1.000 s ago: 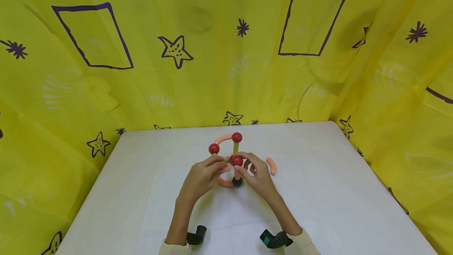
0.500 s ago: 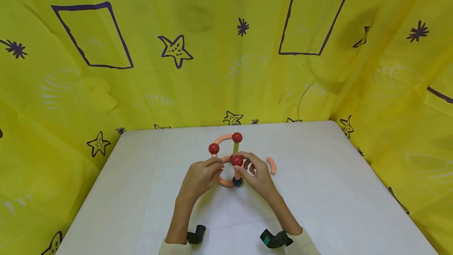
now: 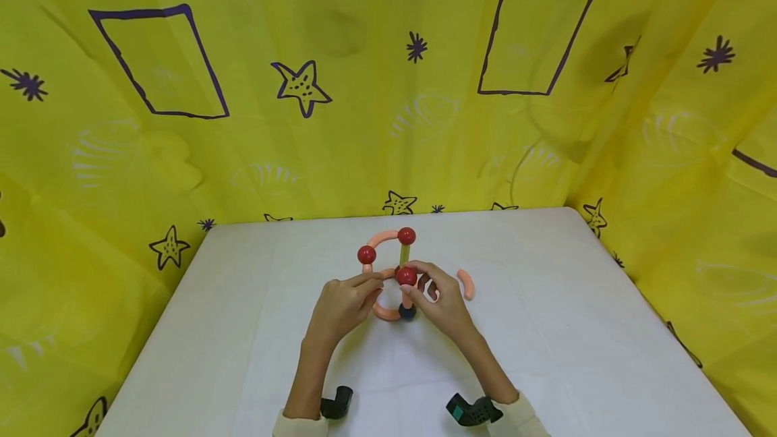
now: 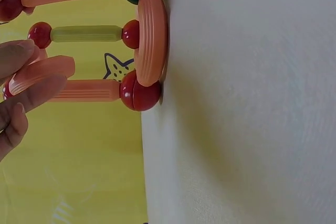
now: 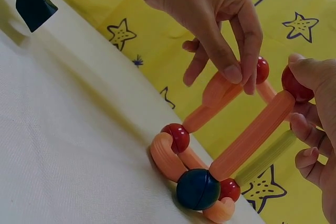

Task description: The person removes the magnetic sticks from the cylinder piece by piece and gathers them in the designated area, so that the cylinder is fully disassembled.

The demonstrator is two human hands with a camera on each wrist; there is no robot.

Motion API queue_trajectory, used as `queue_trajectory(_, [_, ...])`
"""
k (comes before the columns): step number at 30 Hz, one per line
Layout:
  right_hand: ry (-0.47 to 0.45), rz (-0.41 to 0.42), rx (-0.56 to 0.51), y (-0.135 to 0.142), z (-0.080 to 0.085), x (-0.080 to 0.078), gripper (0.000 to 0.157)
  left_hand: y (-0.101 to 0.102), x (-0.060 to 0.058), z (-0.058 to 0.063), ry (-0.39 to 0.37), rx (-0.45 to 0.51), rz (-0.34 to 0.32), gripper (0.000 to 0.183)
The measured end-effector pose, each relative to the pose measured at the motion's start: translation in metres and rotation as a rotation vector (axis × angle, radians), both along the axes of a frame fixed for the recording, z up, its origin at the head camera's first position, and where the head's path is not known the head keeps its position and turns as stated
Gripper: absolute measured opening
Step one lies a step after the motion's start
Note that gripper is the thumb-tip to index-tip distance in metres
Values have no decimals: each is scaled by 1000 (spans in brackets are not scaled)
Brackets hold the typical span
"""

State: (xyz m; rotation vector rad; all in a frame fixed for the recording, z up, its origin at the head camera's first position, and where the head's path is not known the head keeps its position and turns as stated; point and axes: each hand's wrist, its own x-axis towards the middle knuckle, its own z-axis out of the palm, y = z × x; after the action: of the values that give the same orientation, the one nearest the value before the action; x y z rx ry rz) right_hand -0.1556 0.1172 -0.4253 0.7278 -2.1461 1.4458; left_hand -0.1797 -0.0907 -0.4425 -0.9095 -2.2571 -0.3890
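Note:
A frame of ball-and-stick building pieces stands on the white table. Its base is a ring of curved orange rods [image 3: 386, 313] with a dark blue ball [image 5: 198, 189] at the front. Uprights rise from it: orange rods [image 5: 254, 136] and a yellow-green rod [image 4: 86, 33], topped by red balls. My left hand [image 3: 342, 299] pinches a short curved orange rod [image 4: 59, 66] between thumb and finger, beside the left upright. With thumb and fingertips, my right hand [image 3: 448, 299] holds the red ball [image 3: 407, 276] on top of the front upright, above the blue ball.
Another curved orange rod [image 3: 466, 284] lies loose on the table [image 3: 546, 329], right of the frame. A yellow curtain [image 3: 364, 147] with drawn stars hangs behind and at both sides. Each wrist wears a black camera mount [image 3: 473, 411].
My left fingers have drawn back a little leftward with the curved rod, away from the red ball in my right hand. The right hand and the frame look unmoved.

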Motion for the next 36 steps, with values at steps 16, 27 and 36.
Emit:
queue_trajectory(16, [-4, 0, 6, 1, -4, -1, 37, 13, 2, 1, -18, 91, -134, 10])
queue_trajectory(27, [11, -22, 17, 1, -4, -1, 36, 26, 10, 3, -400, 39, -83, 22])
queue_trajectory(36, [21, -13, 3, 1, -3, -1, 37, 40, 13, -7, -584, 92, -33, 21])
